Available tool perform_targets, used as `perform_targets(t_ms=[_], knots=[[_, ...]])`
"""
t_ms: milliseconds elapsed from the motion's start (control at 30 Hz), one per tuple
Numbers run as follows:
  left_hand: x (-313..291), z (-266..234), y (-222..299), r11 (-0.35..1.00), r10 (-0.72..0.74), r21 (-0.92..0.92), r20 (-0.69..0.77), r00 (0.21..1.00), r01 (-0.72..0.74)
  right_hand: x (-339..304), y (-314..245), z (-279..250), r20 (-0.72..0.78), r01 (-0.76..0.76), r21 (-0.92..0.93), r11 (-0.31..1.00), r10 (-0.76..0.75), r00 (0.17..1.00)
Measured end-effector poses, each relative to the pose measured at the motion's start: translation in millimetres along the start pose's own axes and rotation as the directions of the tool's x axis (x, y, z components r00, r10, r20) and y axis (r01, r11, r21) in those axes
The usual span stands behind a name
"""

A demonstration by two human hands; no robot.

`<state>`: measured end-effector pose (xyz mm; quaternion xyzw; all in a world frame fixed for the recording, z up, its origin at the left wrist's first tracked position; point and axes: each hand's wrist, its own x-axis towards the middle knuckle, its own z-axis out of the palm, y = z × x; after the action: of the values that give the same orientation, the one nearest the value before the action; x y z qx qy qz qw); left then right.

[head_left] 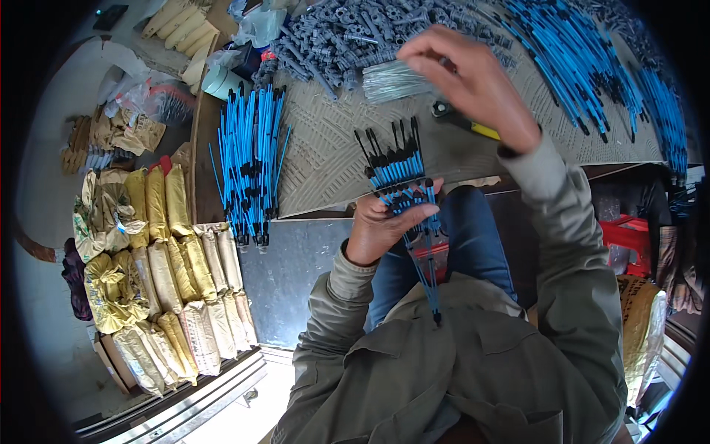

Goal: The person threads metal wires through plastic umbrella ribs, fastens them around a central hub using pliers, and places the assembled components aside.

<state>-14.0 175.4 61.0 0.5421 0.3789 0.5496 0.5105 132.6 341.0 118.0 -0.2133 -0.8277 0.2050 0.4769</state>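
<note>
While the left hand [379, 231] was clamped on a bundle of black-ended blue rods [400, 172] at the near edge of the worktable [314, 166], the right hand [481, 83] hung curved near thin clear sticks [392, 83]; whether it pinched anything, I could not tell.

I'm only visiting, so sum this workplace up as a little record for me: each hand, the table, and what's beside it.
Left hand: holds a bundle of black-ended blue rods
Right hand: raised, fingers loosely bent, nothing visible in it
Table, far side: gray parts, heaped; thin silvery rods
Table, left: blue bunch overhanging the edge
Table, right: loose blue rods
Left of table: wrapped yellowish packages, in rows
</note>
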Motion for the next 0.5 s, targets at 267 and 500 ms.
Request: perform_targets(t_ms=[267, 500], knots=[[-1.4, -7.4, 5.7, 0.981, -0.177, -0.103, -0.099, 0.979, 0.166, 22.5, 104.4, 59.1, 0.465, 0.079, -0.502, 0.861, 0.191, 0.864], [3.8, -13.9, 3.5, 0.978, -0.179, -0.120, -0.071, 0.981, 0.170, 18.4, 96.2, 41.0, 0.306, 0.107, -0.252, 0.962, -0.026, 0.952]])
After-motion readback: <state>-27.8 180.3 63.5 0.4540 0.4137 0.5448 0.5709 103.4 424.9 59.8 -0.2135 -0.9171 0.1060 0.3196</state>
